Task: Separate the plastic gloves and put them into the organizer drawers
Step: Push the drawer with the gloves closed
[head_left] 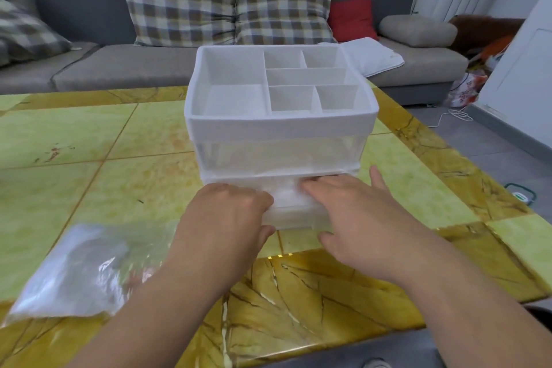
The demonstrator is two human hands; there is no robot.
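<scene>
Green-gold marble table (89,143); grey sofa (119,69) behind; left hand (227,212) grips drawer (295,215); right hand (352,212) flat, fingers inside.

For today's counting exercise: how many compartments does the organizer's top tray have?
6 compartments in the top tray: one large at left, two small back right, one wide below them, two small front right. None seems hidden.

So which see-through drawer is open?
The bottom clear plastic drawer: it sticks out, with the left hand gripping its front. The top clear plastic drawer sits flush.
</scene>
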